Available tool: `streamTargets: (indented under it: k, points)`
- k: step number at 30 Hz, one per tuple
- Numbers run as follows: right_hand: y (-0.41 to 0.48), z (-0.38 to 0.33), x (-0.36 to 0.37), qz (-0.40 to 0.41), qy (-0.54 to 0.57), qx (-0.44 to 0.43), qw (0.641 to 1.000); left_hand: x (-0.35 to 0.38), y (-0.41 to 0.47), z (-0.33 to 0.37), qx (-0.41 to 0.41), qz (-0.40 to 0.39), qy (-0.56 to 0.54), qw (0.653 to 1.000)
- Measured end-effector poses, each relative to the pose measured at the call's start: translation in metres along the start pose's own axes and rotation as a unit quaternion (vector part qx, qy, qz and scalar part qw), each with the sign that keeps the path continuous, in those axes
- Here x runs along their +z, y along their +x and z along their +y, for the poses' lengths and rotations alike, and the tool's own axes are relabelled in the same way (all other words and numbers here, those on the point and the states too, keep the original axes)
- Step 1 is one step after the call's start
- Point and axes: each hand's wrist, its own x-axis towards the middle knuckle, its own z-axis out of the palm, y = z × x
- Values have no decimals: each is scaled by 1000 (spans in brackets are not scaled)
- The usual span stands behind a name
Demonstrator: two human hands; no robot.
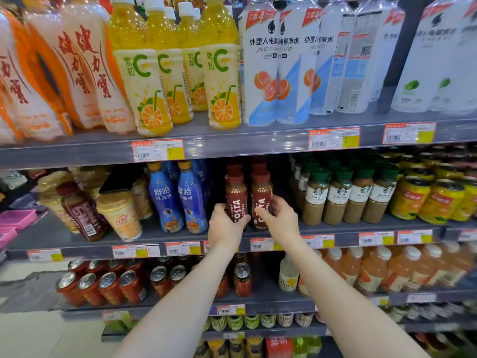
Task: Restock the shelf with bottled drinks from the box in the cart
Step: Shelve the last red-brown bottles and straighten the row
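Two brown Costa coffee bottles stand upright side by side on the middle shelf. My left hand is wrapped around the lower part of the left Costa bottle. My right hand grips the lower part of the right Costa bottle. More red-capped bottles stand in the dark behind them. The cart and the box are out of view.
Blue coffee bottles stand just left of the Costa bottles, green-capped Starbucks bottles just right. A tilted brown bottle and cups sit further left. Large juice and water bottles fill the shelf above, red cans the shelf below.
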Motion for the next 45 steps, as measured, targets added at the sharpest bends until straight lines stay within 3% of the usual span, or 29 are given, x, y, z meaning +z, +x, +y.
streamTargets:
  k: [6,11,14,19,23,30,45]
  points:
    - [-1,-1,0,-3,-36,43,998,-5,-3,-1,8,2,19,1000]
    - [-28,-6,19,149,-28,-6,988,-25,-24,-17,131,64,24,989]
    - [-50,-15,45,102,-34,-44,993,-52,-29,-36,181,137,2,974]
    - [-63,-29,103,9,-19,-72,997,-100,-3,-67,132,230,42,963]
    - [-60,-48,142,16,17,-50,998,-118,18,-78,75,214,75,971]
    - [-36,-54,178,15,-70,4,997,-133,41,-82,5,112,18,994]
    - [-27,-43,167,-44,-26,-1,999,-149,55,-102,49,-1,-28,998]
